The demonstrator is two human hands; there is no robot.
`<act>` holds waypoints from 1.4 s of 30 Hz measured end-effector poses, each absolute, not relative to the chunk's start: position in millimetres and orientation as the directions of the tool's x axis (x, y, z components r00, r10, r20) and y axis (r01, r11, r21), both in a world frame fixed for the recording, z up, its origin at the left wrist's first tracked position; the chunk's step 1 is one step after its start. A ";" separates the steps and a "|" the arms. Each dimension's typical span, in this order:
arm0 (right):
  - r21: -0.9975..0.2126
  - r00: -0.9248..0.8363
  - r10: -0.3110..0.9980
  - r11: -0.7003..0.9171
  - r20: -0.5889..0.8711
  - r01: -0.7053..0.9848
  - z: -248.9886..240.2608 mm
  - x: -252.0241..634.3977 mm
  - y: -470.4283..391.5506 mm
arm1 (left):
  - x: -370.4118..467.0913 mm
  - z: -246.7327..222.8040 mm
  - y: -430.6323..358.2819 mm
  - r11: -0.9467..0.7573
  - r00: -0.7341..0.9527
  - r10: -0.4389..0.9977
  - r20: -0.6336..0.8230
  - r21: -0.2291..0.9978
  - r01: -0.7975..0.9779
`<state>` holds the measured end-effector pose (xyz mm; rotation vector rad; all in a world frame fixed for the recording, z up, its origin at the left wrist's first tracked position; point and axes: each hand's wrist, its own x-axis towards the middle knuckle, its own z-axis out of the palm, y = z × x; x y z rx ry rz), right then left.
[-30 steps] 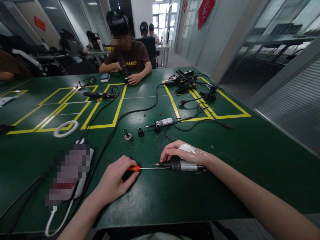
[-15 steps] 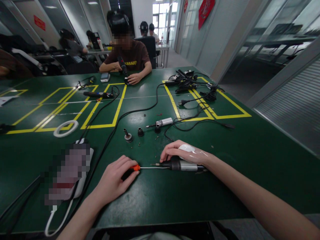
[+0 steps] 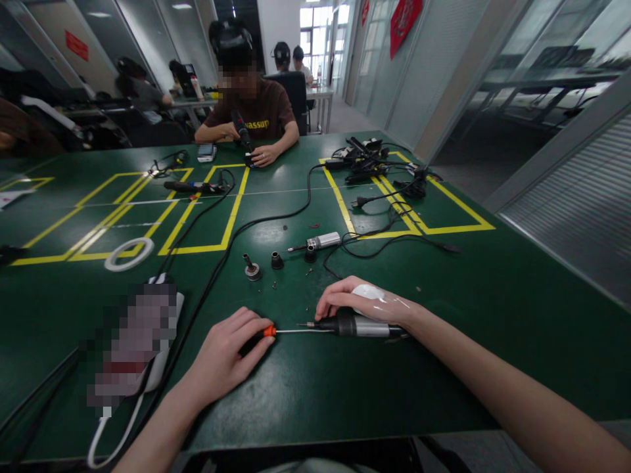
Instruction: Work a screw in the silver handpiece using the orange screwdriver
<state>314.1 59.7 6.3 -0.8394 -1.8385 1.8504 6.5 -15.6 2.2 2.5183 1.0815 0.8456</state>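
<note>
A screwdriver [image 3: 303, 331] with an orange-and-black handle and a thin metal shaft lies low over the green table. My left hand [image 3: 231, 345] is closed around its handle. The shaft points right and its end reaches the body of a black-and-silver electric screwdriver [image 3: 369, 326], whose bit faces left. Over and just behind that tool lies my right hand [image 3: 352, 297], fingers curled and fingertips against its black nose; part of the grip is hidden. Beyond the hands are a metal part with a stem [image 3: 252, 268], two black caps and several tiny screws.
Another silver tool [image 3: 323, 240] lies farther back, near a tangle of black cables [image 3: 362, 161]. To the left are a white ring [image 3: 129, 254] and a blurred phone-like object [image 3: 138, 341] with a white cable. Across the table [image 3: 384, 394], a person [image 3: 251, 112] holds a power tool.
</note>
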 end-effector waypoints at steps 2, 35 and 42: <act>-0.990 -0.738 0.662 -0.058 -0.135 0.129 7.0 314.1 59.5 | 6.8 2.7 -15.5 -0.678 0.547 0.735 0.402 0.462 0.572; -0.987 -0.737 0.659 -0.064 -0.151 0.145 9.4 314.7 59.4 | 6.2 3.2 -14.8 -0.683 0.555 0.730 0.400 0.450 0.575; -0.988 -0.733 0.665 -0.061 -0.145 0.141 8.6 314.0 59.2 | 5.3 1.0 -13.9 -0.689 0.562 0.724 0.399 0.439 0.576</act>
